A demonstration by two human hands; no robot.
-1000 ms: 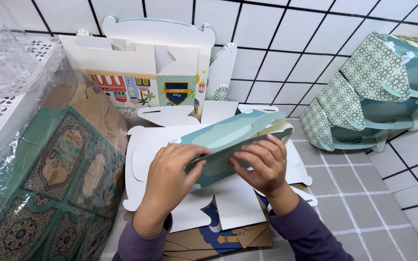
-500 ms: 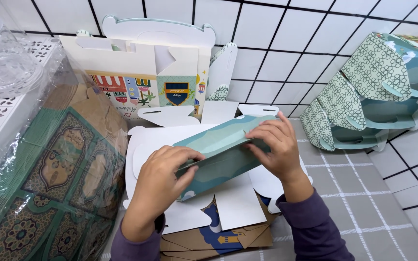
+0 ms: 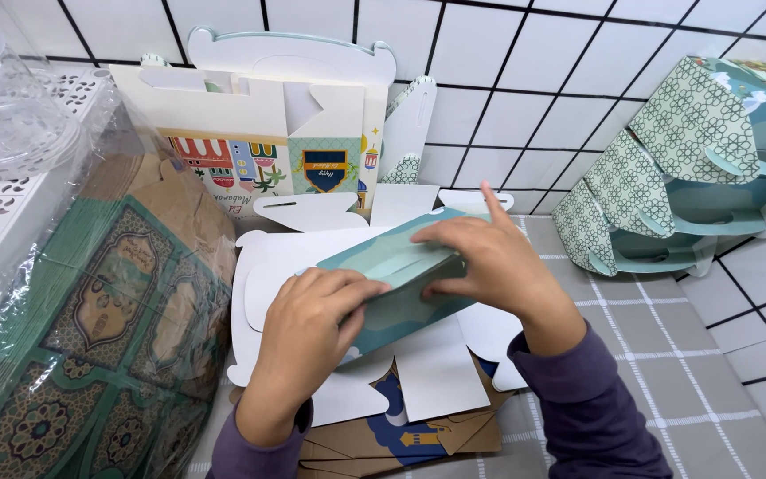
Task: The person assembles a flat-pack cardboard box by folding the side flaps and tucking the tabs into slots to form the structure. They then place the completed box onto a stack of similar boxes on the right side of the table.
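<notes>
Bare hands, dark purple sleeves [image 3: 591, 417]
</notes>
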